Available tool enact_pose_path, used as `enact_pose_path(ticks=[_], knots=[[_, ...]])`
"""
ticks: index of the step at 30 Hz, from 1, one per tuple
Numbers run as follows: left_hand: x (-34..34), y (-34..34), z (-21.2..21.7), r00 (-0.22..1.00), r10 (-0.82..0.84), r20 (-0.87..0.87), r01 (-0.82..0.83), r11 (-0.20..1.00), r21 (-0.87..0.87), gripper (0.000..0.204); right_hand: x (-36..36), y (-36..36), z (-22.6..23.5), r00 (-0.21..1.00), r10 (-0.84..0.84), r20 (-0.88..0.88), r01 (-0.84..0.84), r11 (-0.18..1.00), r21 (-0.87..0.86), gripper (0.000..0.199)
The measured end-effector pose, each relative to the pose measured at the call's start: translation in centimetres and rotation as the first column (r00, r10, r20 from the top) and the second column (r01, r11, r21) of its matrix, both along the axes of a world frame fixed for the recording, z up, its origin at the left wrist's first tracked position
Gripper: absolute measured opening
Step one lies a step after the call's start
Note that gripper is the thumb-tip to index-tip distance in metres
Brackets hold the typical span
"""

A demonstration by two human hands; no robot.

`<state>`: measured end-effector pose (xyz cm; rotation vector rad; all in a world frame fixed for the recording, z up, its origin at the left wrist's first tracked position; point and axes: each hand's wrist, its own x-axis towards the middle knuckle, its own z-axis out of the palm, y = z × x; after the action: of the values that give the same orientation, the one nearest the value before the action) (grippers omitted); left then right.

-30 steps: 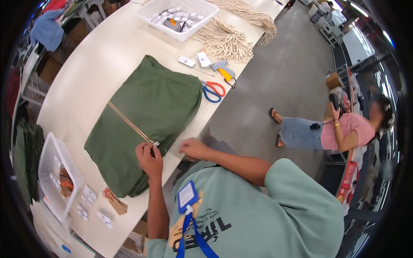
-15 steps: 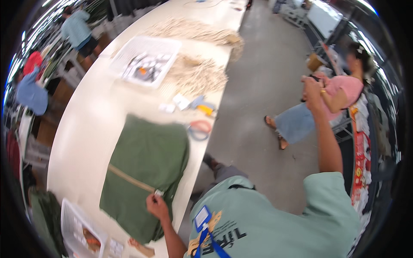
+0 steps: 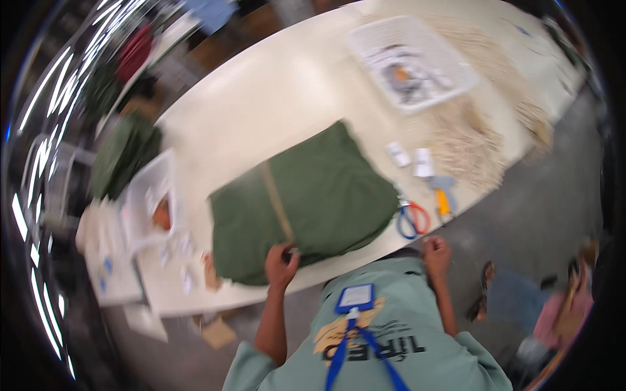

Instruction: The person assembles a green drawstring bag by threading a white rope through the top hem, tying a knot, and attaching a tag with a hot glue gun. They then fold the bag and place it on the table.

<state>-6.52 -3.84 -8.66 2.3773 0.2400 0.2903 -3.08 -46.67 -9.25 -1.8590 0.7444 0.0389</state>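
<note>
Folded green cloth, apparently a garment, lies on the white table in front of me. A narrow tan strip runs across it toward its near edge. At the strip's near end my left hand is closed in a pinch, with a small pale bit showing by the fingertips. My right hand is at the table's near edge, just below the scissors with red and blue handles. Its fingers are curled in, and blur hides whether they hold anything.
Beyond the scissors lie a grey-and-yellow tool and white tags. A white basket of small items stands beside bundled cream cords. Another white bin and dark green cloth are at left. A person in pink is at right.
My view has swung toward the right, bringing the cloth to the middle. My right hand has come back from far out on the right to the table edge. The left keeps its pinch.
</note>
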Motion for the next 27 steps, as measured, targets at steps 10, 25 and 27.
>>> enact_pose_path(ticks=[10, 25, 27], knots=[[-1.8, -10.6, 0.4, 0.887, 0.446, 0.115, -0.456, 0.886, 0.081, 0.070, 29.7, -17.6, 25.8, 0.573, 0.257, 0.778, -0.121, 0.966, -0.230, 0.032], [-9.1, -15.1, -0.2, 0.703, 0.624, -0.341, -0.704, 0.680, -0.207, 0.057, 13.5, 11.7, 3.5, 0.078, 0.990, 0.120, -0.754, 0.137, -0.642, 0.025], [-9.9, -13.7, -0.8, 0.705, 0.636, -0.315, -0.706, 0.675, -0.215, 0.035, 12.7, 11.1, 3.6, 0.071, 0.995, 0.071, -0.743, 0.100, -0.662, 0.024]])
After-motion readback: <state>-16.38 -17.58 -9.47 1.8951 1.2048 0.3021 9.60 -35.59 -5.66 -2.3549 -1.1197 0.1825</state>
